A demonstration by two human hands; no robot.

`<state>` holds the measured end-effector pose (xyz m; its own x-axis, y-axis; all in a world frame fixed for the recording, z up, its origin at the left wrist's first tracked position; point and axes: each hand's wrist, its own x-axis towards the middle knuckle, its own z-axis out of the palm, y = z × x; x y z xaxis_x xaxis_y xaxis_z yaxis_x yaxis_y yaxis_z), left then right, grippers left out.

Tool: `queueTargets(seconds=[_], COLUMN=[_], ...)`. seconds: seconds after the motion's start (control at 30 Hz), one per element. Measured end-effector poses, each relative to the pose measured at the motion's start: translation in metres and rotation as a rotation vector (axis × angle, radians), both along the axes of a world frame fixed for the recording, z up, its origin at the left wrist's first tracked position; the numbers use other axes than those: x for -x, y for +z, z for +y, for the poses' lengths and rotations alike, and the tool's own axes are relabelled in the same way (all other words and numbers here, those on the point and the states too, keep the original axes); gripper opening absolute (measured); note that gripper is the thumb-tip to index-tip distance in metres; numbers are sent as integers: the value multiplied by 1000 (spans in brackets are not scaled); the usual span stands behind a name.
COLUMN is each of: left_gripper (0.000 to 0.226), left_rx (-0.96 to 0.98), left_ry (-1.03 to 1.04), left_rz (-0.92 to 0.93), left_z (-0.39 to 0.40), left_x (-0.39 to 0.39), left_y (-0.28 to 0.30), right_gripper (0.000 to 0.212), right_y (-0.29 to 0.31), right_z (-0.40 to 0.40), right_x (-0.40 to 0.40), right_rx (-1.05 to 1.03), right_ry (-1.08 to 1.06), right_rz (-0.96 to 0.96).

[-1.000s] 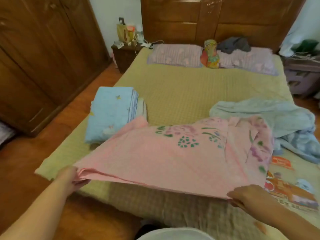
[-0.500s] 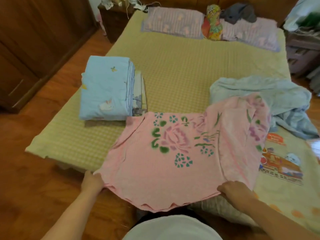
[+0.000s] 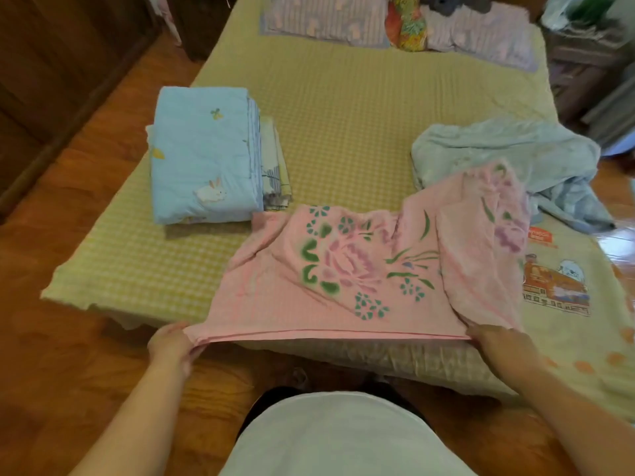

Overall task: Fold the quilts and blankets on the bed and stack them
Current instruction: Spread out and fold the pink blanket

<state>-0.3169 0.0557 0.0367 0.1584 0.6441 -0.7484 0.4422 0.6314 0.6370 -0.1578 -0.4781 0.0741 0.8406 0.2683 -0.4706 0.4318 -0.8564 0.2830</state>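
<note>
A pink floral blanket lies doubled over at the foot of the bed, its near edge pulled straight along the mattress edge. My left hand pinches the blanket's near left corner, and my right hand grips the near right corner. To the left on the bed sits a stack with a folded light-blue rabbit quilt on top and another folded cover beneath it. A crumpled pale-blue blanket lies unfolded at the right, partly under the pink one.
A cream cartoon-print quilt covers the bed's right corner. Two striped pillows and a colourful bundle lie at the head. A wooden wardrobe stands left, a cluttered nightstand right, wooden floor around.
The blanket, held raised a second ago, has come down onto the bed. Its near edge is now stretched taut between my hands, and my view has tilted downward.
</note>
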Motion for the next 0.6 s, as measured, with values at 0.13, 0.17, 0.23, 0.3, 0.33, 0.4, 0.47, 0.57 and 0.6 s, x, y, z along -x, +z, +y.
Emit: queueTargets(seconds=[0.13,0.17,0.23,0.3,0.33,0.4,0.47,0.57,0.6], left_gripper=[22,22,24,25,27,33,34,30,30], left_rx=[-44,42,269,353,332,229,137,122,114], left_ry=[-57,-88,-175,-343,-478,-661,-681,-543,-515], left_rz=[-96,-162,-274,-181,-59,170,290,237,233], left_z=[5,7,14,22,25,23,18,3,-2], left_x=[-2,0,13,27,33,40,43,48,50], left_y=[-1,2,12,21,23,12,-3,-25,-28], right_gripper=[29,28,26,30,33,41,46,43,41], right_y=[-7,-8,-6,-5,-6,-6,-11,-20,-25], right_z=[-3,-6,-14,-22,-23,-15,-6,2,3], right_x=[9,14,19,21,23,27,30,29,30], right_rx=[-173,-222,-288,-251,-181,-40,-43,-59,-11], right_ry=[-184,-235,-316,-296,-236,-66,0,37,98], right_rz=[-182,-212,-272,-247,-192,-37,42,57,69])
